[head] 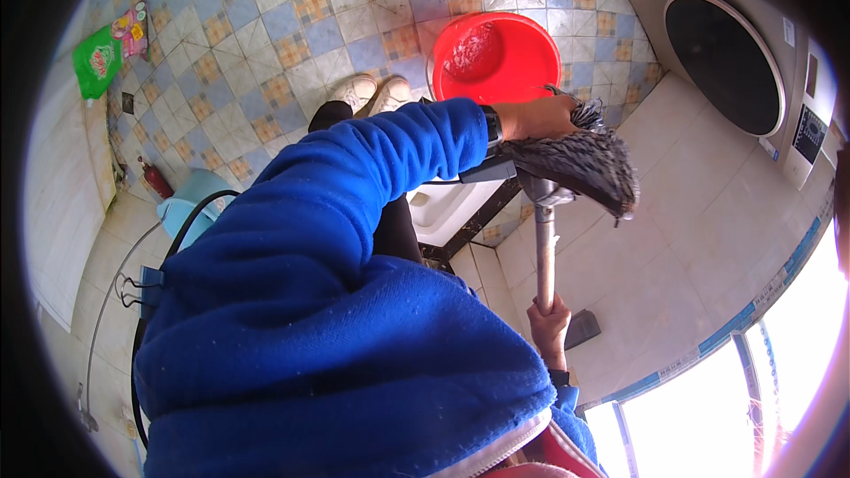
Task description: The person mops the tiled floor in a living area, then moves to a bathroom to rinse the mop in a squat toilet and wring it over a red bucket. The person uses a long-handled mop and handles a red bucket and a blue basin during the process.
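My left hand (541, 118) reaches across to the right and is closed around the grey strands of a wet-looking mop head (578, 162). A few strands stick out past its fingers. Lower down, my right hand (550, 324) grips the mop's pole (544, 255). The mop is upside down in front of me, its head raised above the pole. Just beyond my left hand, a red plastic basin (531, 60) stands on the tiled floor, with whitish suds or residue inside. Beneath my left forearm a white squat toilet (458, 209) is partly hidden.
A grey washing machine (783, 33) with a round dark door stands at upper right. A bright window (690, 425) fills the lower right. To the left are a light blue bucket (199, 192), a dark red bottle (157, 180), a green product bag (99, 60) and a hose (97, 325).
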Action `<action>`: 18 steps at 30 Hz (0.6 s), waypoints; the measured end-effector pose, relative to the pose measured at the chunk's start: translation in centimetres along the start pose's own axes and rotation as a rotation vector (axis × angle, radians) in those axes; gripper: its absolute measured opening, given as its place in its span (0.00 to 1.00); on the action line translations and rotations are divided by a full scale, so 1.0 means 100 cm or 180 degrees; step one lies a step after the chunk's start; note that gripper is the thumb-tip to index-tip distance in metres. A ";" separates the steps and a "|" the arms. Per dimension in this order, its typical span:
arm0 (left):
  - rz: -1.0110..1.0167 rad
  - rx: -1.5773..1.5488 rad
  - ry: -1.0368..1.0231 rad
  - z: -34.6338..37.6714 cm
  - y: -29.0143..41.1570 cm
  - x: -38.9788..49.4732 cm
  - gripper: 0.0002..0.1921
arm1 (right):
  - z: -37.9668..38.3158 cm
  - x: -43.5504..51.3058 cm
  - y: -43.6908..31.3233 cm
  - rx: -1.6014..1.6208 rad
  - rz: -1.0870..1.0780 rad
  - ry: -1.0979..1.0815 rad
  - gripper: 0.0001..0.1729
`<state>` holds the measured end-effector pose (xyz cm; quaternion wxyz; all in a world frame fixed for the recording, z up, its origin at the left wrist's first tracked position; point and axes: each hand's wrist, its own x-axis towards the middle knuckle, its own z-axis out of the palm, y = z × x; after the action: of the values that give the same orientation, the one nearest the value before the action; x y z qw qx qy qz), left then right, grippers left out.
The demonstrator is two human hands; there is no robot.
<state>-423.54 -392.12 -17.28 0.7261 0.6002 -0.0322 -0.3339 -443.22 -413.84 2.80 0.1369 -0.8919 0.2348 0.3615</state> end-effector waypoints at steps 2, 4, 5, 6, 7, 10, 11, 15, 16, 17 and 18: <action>0.0357 0.0422 0.0332 0.009 -0.019 0.002 0.23 | 0.008 0.002 0.003 -0.0057 -0.0216 0.0007 0.07; 0.0807 0.0948 0.0685 0.021 -0.040 0.003 0.15 | 0.012 0.003 0.005 -0.0090 0.0035 -0.0060 0.07; 0.0992 0.1297 0.0750 0.027 -0.050 0.006 0.12 | 0.013 0.003 0.006 -0.0131 0.0169 -0.0101 0.07; 0.0901 0.0989 0.0990 0.032 -0.057 0.009 0.10 | 0.014 0.005 0.006 -0.0101 0.0179 -0.0100 0.07; 0.1159 0.0681 0.1218 0.037 -0.064 0.012 0.08 | 0.015 0.006 0.006 -0.0149 0.0103 -0.0058 0.07; 0.0861 -0.0116 0.1222 0.043 -0.076 0.019 0.11 | 0.017 0.010 0.004 -0.0306 0.0175 -0.0038 0.07; 0.0588 -0.0270 0.1253 0.043 -0.077 0.021 0.14 | 0.018 0.011 0.004 -0.0280 0.0248 -0.0056 0.07; 0.0017 0.0250 0.0975 0.034 -0.068 0.026 0.18 | 0.021 0.015 0.006 -0.0055 0.0195 -0.0015 0.07; -0.0176 0.0010 0.1029 0.032 -0.064 0.028 0.18 | 0.020 0.018 0.008 -0.0154 0.0040 -0.0004 0.08; -0.0354 -0.0155 0.1170 0.030 -0.059 0.028 0.18 | 0.019 0.020 0.011 -0.0274 0.0116 0.0070 0.08; -0.0592 -0.0302 0.1412 0.029 -0.054 0.029 0.18 | 0.019 0.023 0.015 -0.0336 0.0110 0.0089 0.09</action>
<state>-424.98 -396.39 -22.30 0.7090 0.6244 0.1991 -0.2604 -443.65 -415.03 -0.24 0.0800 -0.8986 0.2327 0.3633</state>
